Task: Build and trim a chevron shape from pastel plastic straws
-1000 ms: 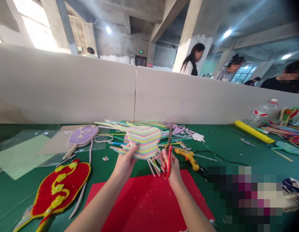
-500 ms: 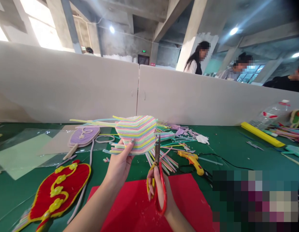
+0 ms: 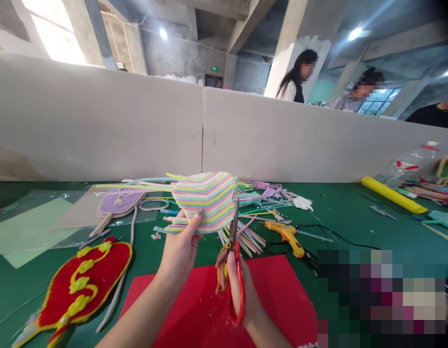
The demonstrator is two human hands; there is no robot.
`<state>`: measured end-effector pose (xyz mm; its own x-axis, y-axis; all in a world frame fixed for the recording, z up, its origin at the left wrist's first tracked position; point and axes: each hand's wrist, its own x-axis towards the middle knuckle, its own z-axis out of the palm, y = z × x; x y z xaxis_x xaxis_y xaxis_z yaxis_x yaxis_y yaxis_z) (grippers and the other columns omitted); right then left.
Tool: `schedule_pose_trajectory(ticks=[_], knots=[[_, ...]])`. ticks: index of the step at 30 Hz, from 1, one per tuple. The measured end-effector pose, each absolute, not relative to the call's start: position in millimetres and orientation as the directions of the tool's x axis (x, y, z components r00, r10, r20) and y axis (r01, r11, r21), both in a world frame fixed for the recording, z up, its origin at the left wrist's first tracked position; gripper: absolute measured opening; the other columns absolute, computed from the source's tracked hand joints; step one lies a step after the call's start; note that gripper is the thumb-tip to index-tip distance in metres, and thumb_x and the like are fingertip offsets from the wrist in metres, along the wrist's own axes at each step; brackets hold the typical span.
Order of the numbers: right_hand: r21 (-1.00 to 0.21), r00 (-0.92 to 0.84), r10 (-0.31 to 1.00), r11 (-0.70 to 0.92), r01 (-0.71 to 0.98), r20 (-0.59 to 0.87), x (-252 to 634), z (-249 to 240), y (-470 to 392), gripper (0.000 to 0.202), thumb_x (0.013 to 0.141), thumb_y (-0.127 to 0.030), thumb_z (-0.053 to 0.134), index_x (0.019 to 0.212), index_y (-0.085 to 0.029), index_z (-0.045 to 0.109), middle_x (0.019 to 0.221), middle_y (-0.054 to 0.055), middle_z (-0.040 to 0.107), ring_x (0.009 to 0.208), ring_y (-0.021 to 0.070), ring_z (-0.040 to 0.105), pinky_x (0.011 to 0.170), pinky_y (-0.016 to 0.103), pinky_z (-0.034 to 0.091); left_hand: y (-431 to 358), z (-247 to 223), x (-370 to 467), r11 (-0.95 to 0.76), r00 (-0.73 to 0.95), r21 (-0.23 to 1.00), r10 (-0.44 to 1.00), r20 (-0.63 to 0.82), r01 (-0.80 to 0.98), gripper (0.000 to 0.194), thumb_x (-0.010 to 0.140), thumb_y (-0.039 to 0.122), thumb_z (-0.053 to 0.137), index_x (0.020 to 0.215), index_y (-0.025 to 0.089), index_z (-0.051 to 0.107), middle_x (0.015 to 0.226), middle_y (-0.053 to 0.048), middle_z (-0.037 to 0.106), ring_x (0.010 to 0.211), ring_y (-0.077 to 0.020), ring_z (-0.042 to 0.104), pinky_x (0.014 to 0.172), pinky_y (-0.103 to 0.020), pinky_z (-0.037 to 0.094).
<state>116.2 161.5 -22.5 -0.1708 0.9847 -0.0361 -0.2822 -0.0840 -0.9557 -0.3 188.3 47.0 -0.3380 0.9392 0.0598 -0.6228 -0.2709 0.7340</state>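
My left hand (image 3: 182, 246) grips a piece of pastel striped strips (image 3: 205, 200) by its lower left part, thumb on top. Long loose strip ends stick out of it to the left. My right hand (image 3: 236, 285) is wrapped round scissors (image 3: 235, 237) with one red and one yellow handle. The blades point up beside the piece's right edge. Beneath both hands lies a red sheet (image 3: 278, 299).
A yellow glue gun (image 3: 287, 237) with a black cord lies to the right. Cut strips (image 3: 249, 237) lie behind the hands. At left are a red fan shape (image 3: 88, 280) and a purple one (image 3: 120, 200). A grey partition (image 3: 281, 140) stands behind; people are beyond it.
The scissors have shifted slightly left, and their blades look closer together. The striped piece stays in my left hand. The view has tilted slightly.
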Motion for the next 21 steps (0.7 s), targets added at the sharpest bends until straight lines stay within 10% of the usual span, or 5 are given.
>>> schedule_pose_trajectory(ticks=[21], knots=[[-0.925,-0.115,0.969,-0.244,-0.291,-0.219,114,-3,151,0.064,0.063,-0.082,0.046,0.07,-0.019,0.045,0.05,-0.008,0.042,0.034,0.0037,0.038,0.033,0.016,0.034,178,43,19,-0.258,-0.328,0.76,0.943,0.063,-0.597,0.046,0.074,0.021,0.071,0.118,0.024,0.059,0.113,-0.004,0.067,0.1,-0.0196,0.064,0.08,-0.023,0.055]])
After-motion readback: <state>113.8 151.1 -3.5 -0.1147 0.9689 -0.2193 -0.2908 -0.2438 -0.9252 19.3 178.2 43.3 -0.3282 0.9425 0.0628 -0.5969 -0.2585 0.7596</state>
